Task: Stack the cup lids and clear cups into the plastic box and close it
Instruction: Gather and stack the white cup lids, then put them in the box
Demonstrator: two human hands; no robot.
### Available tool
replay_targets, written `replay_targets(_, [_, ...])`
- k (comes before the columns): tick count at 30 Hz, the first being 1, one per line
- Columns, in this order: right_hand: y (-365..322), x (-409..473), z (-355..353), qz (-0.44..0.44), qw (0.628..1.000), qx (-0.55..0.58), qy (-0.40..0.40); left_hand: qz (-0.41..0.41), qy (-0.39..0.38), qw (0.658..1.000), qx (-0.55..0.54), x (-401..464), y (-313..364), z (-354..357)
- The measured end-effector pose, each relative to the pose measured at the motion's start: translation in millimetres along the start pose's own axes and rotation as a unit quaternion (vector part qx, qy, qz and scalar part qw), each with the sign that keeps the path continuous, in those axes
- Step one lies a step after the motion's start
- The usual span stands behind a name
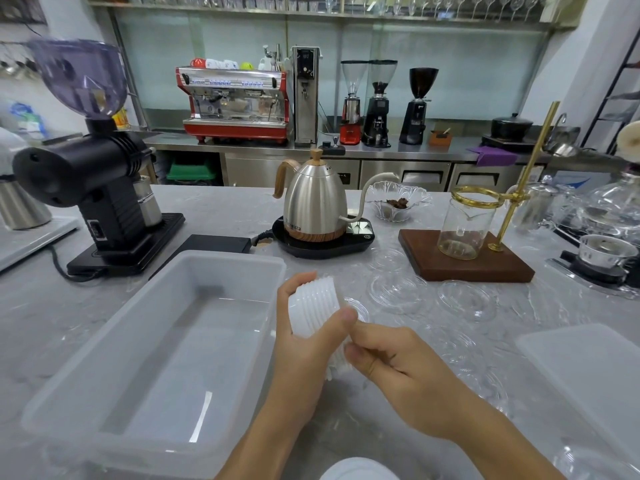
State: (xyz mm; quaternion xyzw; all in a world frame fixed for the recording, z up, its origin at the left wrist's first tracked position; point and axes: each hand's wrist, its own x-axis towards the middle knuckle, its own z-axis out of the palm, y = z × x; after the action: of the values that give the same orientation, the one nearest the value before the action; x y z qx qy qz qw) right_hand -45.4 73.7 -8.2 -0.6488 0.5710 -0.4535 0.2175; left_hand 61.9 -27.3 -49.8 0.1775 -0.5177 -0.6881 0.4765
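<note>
Left hand [304,337] grips lid stack [313,306] just right of empty plastic box [69,386]; right hand [391,362] pinches its lower end. Light, slippery, flexible: hold stack round its sides.

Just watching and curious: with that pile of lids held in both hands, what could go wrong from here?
1. The lid stack is held sideways between the left hand and right hand; a loose grip could let it fan apart and spill.
2. Clear lids lie scattered on the counter and are hard to see, so an arm might sweep them off.
3. The box sits near the counter's front edge; a bump might push it off.
</note>
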Motion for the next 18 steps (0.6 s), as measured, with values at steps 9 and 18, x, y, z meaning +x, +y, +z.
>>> replay_targets(9, [-3,0,8,0.056,0.997,0.002,0.057,-0.112,-0.035,0.991,-0.07,-6,7,5])
replay_targets(18, [7,4,6,0.095,0.964,0.02,0.249,-0.089,-0.085,0.991,-0.054,-3,5,12])
